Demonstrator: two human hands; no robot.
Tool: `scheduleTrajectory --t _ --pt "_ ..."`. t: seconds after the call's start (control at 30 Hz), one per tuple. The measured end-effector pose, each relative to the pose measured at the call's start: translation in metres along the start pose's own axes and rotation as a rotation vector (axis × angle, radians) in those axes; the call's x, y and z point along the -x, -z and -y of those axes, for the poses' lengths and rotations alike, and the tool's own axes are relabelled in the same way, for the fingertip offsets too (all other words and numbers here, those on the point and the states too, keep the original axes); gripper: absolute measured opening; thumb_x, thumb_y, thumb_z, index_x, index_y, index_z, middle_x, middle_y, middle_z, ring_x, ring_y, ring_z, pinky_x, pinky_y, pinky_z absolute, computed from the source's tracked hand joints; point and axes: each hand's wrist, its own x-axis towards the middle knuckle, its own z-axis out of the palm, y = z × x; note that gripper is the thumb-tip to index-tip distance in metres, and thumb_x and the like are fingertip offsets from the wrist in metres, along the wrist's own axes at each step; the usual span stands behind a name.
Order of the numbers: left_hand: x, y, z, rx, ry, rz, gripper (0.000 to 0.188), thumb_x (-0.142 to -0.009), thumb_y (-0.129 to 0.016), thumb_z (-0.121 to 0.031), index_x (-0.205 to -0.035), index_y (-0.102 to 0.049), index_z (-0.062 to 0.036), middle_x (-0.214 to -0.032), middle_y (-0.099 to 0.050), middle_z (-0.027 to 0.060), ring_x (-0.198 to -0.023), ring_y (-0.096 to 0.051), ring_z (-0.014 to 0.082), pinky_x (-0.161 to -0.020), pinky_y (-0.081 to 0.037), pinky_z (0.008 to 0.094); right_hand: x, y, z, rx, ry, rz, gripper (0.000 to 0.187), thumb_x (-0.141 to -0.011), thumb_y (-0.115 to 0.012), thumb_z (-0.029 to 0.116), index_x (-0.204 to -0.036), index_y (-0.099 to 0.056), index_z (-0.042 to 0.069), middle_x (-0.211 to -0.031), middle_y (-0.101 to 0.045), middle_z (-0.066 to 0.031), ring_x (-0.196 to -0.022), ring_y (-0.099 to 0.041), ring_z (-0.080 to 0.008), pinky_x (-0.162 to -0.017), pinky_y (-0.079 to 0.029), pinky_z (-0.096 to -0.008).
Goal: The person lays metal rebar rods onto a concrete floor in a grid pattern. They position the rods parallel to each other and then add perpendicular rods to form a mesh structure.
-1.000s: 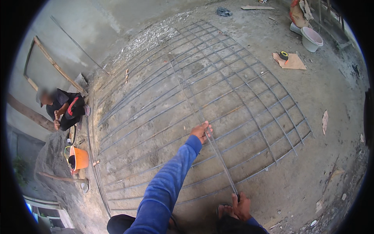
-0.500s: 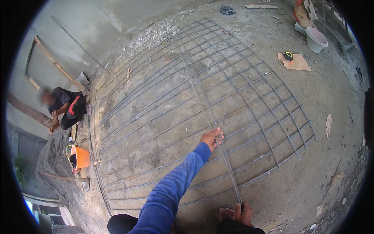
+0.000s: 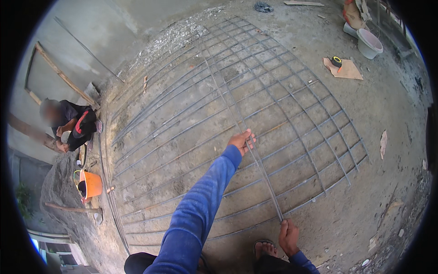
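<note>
My left hand (image 3: 241, 141) is closed around a long steel rebar rod (image 3: 265, 180) a little right of the middle of the view. Near the rod's close end my right hand (image 3: 289, 236) is closed on it, in front of my sandalled foot. The rod runs away from me over a rebar grid (image 3: 315, 166) of crossing bars lying on the ground. Right of the rod, bars cross in both directions. To its left, the bars (image 3: 182, 171) mostly run one way, side by side. Another bar lies close alongside the held rod at its far part.
At the left a person (image 3: 75, 123) squats by the wall, near an orange bucket (image 3: 93, 184) and a sand pile (image 3: 57, 182). A wooden-handled tool (image 3: 73, 208) lies there. At the far right are a tape measure (image 3: 336, 61) on cardboard (image 3: 351, 71) and a pale bucket (image 3: 369, 44).
Both my hands have moved away from me with the rod, and its near end now lies farther from my foot. The squatting person's arms have shifted slightly.
</note>
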Motion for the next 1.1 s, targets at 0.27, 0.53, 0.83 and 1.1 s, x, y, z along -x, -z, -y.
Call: scheduleTrajectory --t 0.27,0.53,0.83,1.1 --pt "-0.006 -0.009 0.0 0.012 -0.011 -0.019 0.031 -0.105 -0.059 -0.032 -0.116 -0.063 -0.0029 -0.109 -0.07 0.0102 -0.089 -0.07 0.0243 -0.072 -0.059 0.0398 -0.012 0.015 0.0 0.013 -0.098 0.068 0.026 -0.103 -0.051 0.022 -0.091 -0.064 0.003 -0.068 -0.059 -0.0241 -0.063 -0.062 -0.0449 -0.056 -0.045 -0.0494" --pt "0.011 0.018 0.005 -0.099 -0.32 -0.687 0.049 -0.097 -0.058 -0.049 -0.107 -0.07 -0.0019 -0.076 -0.052 0.0038 -0.061 -0.047 0.0178 -0.055 -0.037 0.0345 -0.096 0.086 -0.054 0.137 -0.099 0.23 0.025 -0.094 -0.067 0.022 -0.106 -0.074 0.001 -0.095 -0.071 -0.022 -0.084 -0.068 -0.0374 -0.076 -0.052 -0.0427" --pt "0.042 0.032 0.013 -0.01 -0.393 -0.575 0.037 -0.099 -0.054 -0.039 -0.095 -0.064 -0.0034 -0.065 -0.046 0.0001 -0.049 -0.038 0.012 -0.046 -0.028 0.031 -0.114 0.113 -0.078 -0.092 -0.309 0.249 0.023 -0.093 -0.068 0.015 -0.111 -0.075 0.002 -0.09 -0.073 -0.0106 -0.081 -0.069 -0.0158 -0.075 -0.053 -0.031" --pt "0.054 0.03 -0.006 -0.006 -0.425 -0.69 0.037 -0.099 -0.052 -0.036 -0.092 -0.064 -0.0027 -0.061 -0.044 0.0006 -0.048 -0.039 0.0128 -0.046 -0.029 0.0316 -0.078 0.061 -0.058 0.142 -0.125 -0.19 0.02 -0.094 -0.068 0.016 -0.106 -0.075 0.002 -0.106 -0.073 -0.02 -0.089 -0.07 -0.0381 -0.079 -0.056 -0.0419"
